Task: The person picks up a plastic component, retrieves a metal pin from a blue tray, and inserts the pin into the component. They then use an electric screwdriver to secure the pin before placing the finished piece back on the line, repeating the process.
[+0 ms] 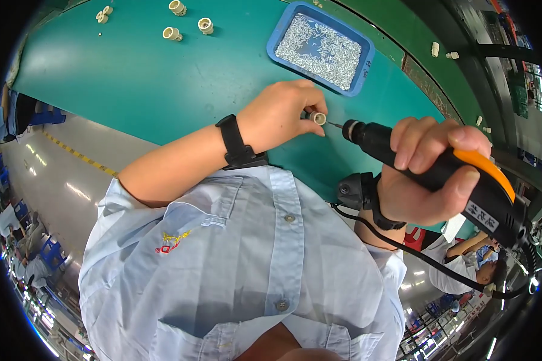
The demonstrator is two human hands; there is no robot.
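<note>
My left hand [286, 111] pinches a small cream cylindrical part [318, 118] between thumb and fingers, its round open end turned toward the right. In my right hand [430, 165] is a black electric screwdriver [379, 141] with an orange strip, held with the fingers wrapped round its body. Its thin bit points left at the part's open end; whether the tip touches it I cannot tell. Beyond my hands stands a blue tray [367, 67] holding many small silvery screws [343, 63].
Several cream parts [172, 34] lie on the green table [120, 78] at the far left. A few more cream pieces [435, 49] lie on the far right ledge. The screwdriver's black cable [427, 259] hangs below my right arm. A person [464, 265] sits at the right.
</note>
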